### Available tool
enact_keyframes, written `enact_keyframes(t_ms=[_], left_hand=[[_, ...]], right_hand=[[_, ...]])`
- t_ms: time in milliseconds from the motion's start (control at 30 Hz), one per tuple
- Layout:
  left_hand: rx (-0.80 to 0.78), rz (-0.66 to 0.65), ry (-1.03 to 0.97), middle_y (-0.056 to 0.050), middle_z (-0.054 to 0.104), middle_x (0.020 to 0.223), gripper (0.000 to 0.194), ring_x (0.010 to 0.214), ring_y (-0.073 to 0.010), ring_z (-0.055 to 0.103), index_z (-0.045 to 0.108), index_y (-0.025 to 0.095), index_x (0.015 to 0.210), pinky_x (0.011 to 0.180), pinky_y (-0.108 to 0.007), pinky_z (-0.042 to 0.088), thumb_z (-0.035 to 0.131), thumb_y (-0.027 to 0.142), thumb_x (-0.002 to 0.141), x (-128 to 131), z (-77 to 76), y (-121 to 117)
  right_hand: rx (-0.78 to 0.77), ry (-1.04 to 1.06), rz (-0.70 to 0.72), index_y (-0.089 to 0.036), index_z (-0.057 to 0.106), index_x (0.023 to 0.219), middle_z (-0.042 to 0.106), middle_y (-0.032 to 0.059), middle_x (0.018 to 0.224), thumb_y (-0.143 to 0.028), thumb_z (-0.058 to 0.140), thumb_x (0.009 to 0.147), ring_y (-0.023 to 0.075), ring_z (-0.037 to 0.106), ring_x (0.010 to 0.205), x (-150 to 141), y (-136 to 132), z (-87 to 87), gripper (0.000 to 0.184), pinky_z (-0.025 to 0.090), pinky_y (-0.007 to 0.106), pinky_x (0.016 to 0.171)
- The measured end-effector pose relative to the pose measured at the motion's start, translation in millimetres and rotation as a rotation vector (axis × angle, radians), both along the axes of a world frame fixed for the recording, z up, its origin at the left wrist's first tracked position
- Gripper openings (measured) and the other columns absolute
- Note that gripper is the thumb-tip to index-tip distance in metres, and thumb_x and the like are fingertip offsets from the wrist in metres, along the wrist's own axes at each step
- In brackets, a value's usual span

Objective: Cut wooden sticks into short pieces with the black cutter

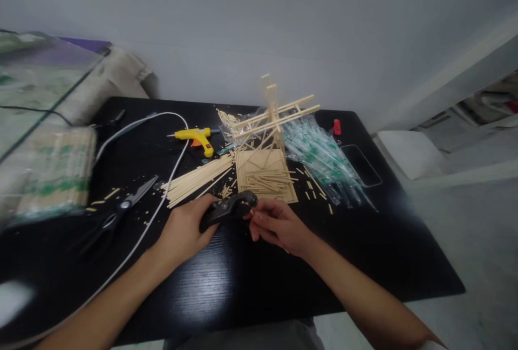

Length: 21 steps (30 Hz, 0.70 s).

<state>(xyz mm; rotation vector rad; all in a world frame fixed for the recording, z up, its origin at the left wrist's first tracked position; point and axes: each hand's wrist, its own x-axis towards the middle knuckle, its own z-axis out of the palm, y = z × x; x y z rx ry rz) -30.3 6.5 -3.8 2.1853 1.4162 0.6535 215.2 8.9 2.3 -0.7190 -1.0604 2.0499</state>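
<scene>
My left hand [187,230] is wrapped round a black hand tool [229,210] with a curved, hooked jaw pointing right; it looks like a cutter, though its exact kind is unclear. Close to that jaw, my right hand [279,224] pinches a short wooden stick [251,211], mostly hidden by the fingers. Just beyond both hands lies a square base of wooden sticks [289,191], with loose cut sticks [267,182] on top. Behind it rises a windmill-like frame of sticks [276,118]. A fan of long chopsticks [198,178] lies left of the base.
Yellow glue gun [194,135] and scissors [125,205] lie on the left of the black table [259,280]. A white cable [145,226] curves past them. Wrapped chopsticks [319,150], a phone-like slab [361,165] and a red item [336,127] are right. Packed sticks [59,169] stand far left.
</scene>
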Motion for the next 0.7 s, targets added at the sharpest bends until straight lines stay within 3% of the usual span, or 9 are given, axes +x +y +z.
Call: enact_keyframes(t_ms=[233, 700], left_hand=[[0.070, -0.055, -0.023, -0.001, 0.074, 0.090, 0.026, 0.079, -0.0182, 0.072, 0.063, 0.021, 0.104, 0.072, -0.027, 0.054, 0.055, 0.014, 0.079, -1.7, 1.9, 0.1], [0.012, -0.044, -0.017, -0.002, 0.075, 0.092, 0.026, 0.082, -0.0202, 0.072, 0.064, 0.021, 0.104, 0.075, -0.029, 0.055, 0.055, 0.016, 0.080, -0.8, 4.2, 0.9]], right_hand=[[-0.024, -0.020, 0.083, -0.013, 0.072, 0.094, 0.063, -0.0041, 0.058, -0.047, 0.069, 0.093, 0.0008, 0.032, 0.032, 1.1, -2.4, 1.7, 0.034, 0.016, 0.017, 0.033], [-0.051, -0.039, 0.010, -0.013, 0.073, 0.086, 0.064, -0.0025, 0.070, -0.041, 0.076, 0.088, -0.0006, 0.034, 0.033, 0.0, -1.4, -0.1, 0.028, 0.014, 0.017, 0.031]])
